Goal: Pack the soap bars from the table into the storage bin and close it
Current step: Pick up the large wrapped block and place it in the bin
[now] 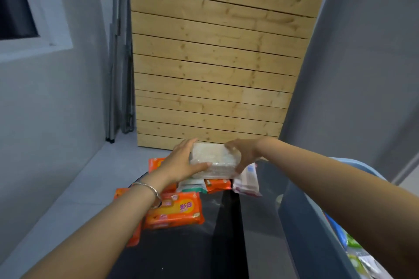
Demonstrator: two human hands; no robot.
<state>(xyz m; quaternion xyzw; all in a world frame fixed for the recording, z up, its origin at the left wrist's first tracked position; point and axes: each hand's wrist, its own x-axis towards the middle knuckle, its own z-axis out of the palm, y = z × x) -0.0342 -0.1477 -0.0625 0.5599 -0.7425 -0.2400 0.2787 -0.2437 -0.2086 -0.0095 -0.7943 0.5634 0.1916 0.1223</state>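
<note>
Both forearms reach over the dark table (pixel 181 256) beside the blue storage bin (pixel 301 222), left hand (pixel 181 163) and right hand (pixel 243 154) clamped on opposite ends of a film-wrapped white soap pack (pixel 214 161), likely heavy, stiff and slippery, above the orange soap bars (pixel 174 210).

The orange soap pack (pixel 174 210) bears red characters, upside down and too blurred to read.

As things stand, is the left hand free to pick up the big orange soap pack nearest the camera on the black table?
Probably not yet. The left hand and right hand together grip a clear-wrapped pale soap bundle. The big orange soap pack lies uncovered just beside the left forearm, so reach looks easy once the bundle is released.
</note>
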